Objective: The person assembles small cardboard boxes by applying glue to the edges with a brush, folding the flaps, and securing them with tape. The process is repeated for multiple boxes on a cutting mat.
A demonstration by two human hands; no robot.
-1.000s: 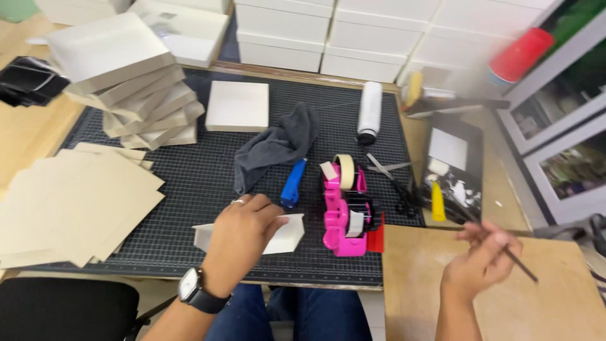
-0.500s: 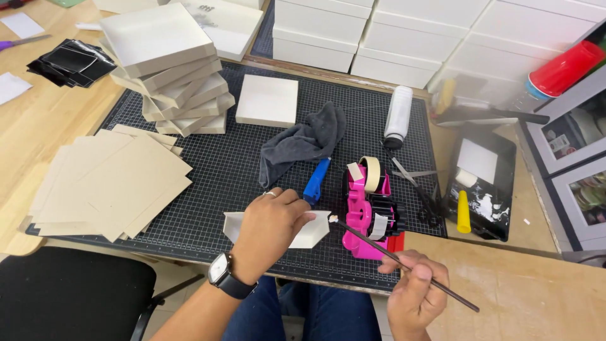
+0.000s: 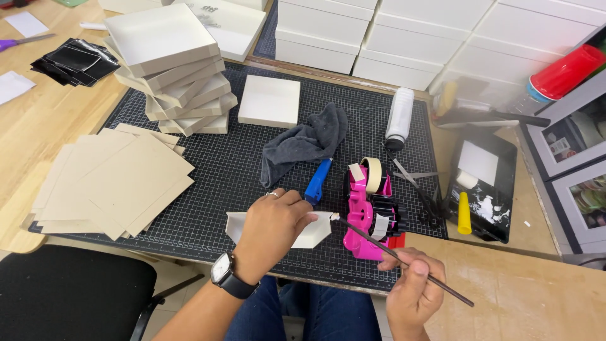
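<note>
Brush (image 3: 404, 259) pinched in right hand (image 3: 413, 293), tip reaching the white card piece (image 3: 315, 230) that left hand (image 3: 271, 230) presses flat, steadying it.

A folded card piece (image 3: 315, 230) lies under the left hand's fingers (image 3: 287, 208), the tape dispenser (image 3: 366, 211) just right of them, a cloth (image 3: 303, 142) behind.

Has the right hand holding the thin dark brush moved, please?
Yes: the right hand brought the thin dark brush leftward, to the pink tape dispenser.
</note>
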